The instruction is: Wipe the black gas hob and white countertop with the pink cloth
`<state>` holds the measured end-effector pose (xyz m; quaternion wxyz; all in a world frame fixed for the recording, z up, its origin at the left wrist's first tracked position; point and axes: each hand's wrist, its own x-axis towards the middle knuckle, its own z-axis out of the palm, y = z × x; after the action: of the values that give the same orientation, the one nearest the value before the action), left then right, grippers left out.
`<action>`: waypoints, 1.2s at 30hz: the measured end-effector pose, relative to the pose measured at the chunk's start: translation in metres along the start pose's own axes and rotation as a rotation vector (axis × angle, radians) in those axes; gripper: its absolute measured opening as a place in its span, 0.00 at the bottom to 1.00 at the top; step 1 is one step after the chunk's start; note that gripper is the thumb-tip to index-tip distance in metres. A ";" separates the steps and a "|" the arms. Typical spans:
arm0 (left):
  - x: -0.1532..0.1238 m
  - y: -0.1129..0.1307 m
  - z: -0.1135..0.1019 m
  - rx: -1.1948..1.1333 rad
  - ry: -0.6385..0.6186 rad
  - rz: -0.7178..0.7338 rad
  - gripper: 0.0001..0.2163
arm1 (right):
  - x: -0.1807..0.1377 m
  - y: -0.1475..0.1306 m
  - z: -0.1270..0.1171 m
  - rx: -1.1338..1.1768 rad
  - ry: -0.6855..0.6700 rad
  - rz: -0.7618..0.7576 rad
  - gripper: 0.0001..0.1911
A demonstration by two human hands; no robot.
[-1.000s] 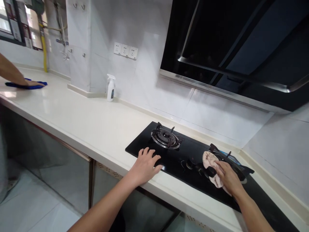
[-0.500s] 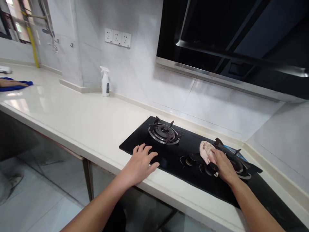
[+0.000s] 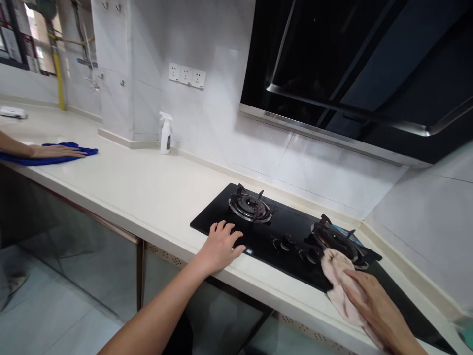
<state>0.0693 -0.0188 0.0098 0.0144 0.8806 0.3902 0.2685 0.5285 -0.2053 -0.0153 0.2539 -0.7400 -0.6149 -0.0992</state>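
Note:
My left hand (image 3: 222,247) rests with fingers spread on the front left edge of the black gas hob (image 3: 254,261). Nothing is in it. My right hand (image 3: 373,296) grips a pale pink cloth (image 3: 338,273), which lies over the hob's front edge at the right. The cloth's far end touches the area beside the right burner (image 3: 338,239). Two control knobs (image 3: 287,242) stand between the burners, left of the cloth. The left burner (image 3: 251,207) with its pan support sits behind my left hand.
At the left, another person's hand (image 3: 55,151) lies flat on a blue cloth (image 3: 79,149) on the white countertop (image 3: 148,182). A white spray bottle (image 3: 166,135) stands by the wall below the sockets (image 3: 186,75). A black range hood (image 3: 351,64) overhangs the hob.
My right hand has drawn the pink cloth from the knobs toward me and the hob's front edge. My left hand stays put. The other person's hand and blue cloth have come further right.

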 end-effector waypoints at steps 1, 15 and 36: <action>0.000 0.000 0.001 0.001 0.007 0.005 0.18 | -0.013 0.007 -0.007 0.010 -0.002 0.030 0.29; 0.002 0.000 0.006 0.040 0.058 -0.001 0.18 | -0.006 -0.029 0.007 -0.182 0.079 0.157 0.30; 0.002 -0.002 0.003 0.112 0.045 0.025 0.16 | 0.009 -0.287 0.065 0.138 0.127 -0.309 0.13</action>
<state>0.0705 -0.0160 0.0077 -0.0472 0.8786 0.3936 0.2664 0.2444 -0.1324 0.0066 0.3242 -0.6098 -0.7093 -0.1413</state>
